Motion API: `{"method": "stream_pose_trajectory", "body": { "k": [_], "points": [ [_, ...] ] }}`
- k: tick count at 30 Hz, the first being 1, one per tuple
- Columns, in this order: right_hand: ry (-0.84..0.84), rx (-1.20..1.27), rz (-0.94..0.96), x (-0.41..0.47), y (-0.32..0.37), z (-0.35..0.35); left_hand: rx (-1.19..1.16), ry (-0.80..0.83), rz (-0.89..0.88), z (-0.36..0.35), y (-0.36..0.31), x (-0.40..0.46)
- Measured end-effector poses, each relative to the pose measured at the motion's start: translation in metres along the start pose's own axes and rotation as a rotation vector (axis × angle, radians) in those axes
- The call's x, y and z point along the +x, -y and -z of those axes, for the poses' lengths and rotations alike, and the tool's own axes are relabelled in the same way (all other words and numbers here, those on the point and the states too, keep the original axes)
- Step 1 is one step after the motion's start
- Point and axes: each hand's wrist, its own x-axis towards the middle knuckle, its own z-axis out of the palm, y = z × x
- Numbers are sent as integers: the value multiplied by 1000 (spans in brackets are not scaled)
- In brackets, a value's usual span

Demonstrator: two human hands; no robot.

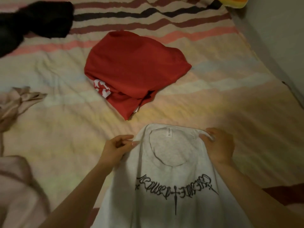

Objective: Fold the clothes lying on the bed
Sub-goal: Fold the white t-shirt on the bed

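A light grey T-shirt point(172, 163) with a black gothic print lies front up at the near edge of the bed, collar pointing away from me. My left hand point(116, 148) pinches its left shoulder. My right hand point(218, 145) grips its right shoulder, fingers curled round the fabric. A red shirt point(131, 69) with white lettering lies roughly folded in the middle of the bed, apart from both hands.
A black garment point(32, 22) lies crumpled at the far left. A beige garment point(14, 102) sits at the left edge and a pale pink one point(19, 186) at the near left. The striped bedspread point(213, 96) meets a wall point(279, 38) on the right.
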Motion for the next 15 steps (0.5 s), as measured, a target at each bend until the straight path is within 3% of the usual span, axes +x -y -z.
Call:
{"method": "stream_pose_trajectory", "body": {
  "k": [3, 8, 12, 15],
  "points": [
    [-16, 96, 33, -39, 28, 8, -24, -24, 49, 29, 16, -40],
    [162, 313, 106, -120, 85, -7, -75, 0, 193, 64, 53, -91],
    [254, 403, 152, -166, 114, -32, 192, 82, 187, 79, 82, -111],
    [319, 475, 121, -193, 131, -45, 191, 29, 149, 84, 97, -119]
  ]
}}
